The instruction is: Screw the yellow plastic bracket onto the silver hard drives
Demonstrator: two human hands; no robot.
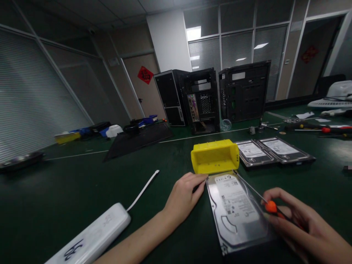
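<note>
A silver hard drive (pixel 236 209) with a white label lies flat on the green table, close in front of me. My left hand (pixel 183 198) rests at its far left corner, fingertips pinched against the drive's edge. My right hand (pixel 299 225) is closed on a screwdriver (pixel 271 206) with an orange and black handle. Its thin metal shaft runs up and left to the drive's far right corner. A yellow plastic bin (pixel 215 156) lies on its side just beyond the drive.
Two more hard drives (pixel 273 151) lie side by side right of the bin. A white power strip (pixel 93 236) with its cable sits at the near left. Open black computer cases (pixel 203 99) stand at the back; tools (pixel 324 129) lie at the far right.
</note>
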